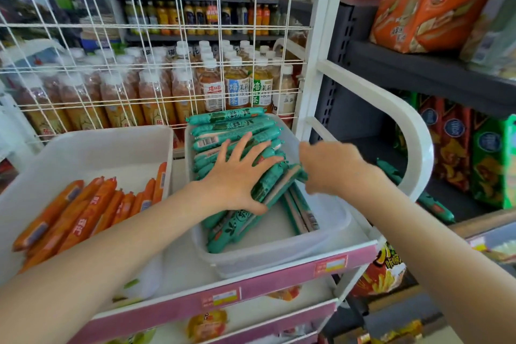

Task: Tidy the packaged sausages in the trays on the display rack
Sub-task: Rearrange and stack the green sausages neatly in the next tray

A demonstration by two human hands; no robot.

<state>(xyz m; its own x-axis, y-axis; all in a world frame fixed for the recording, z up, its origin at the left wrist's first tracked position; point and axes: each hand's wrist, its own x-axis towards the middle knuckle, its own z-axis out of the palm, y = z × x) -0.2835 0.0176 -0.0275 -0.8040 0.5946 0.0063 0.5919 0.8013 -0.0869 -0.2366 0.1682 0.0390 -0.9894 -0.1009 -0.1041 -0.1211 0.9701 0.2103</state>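
Green sausages point(237, 131): piled in the right tray point(329, 234) on the rack's top shelf.
Orange sausages point(83, 212): in the left tray point(111, 142), just beside it.
Behind: wire grid point(156, 64), bottled drinks point(237, 86).
Left hand point(237, 173): fingers spread straight, pressing flat on the green pile.
Right hand point(332, 167): blurred, at the pile's right edge; its grip cannot be told.

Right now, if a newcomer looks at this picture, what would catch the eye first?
The two hands in the right tray: the left hand lies spread flat on the pile of green packaged sausages, and the right hand is blurred at the pile's right edge. The orange packaged sausages fill the left tray.
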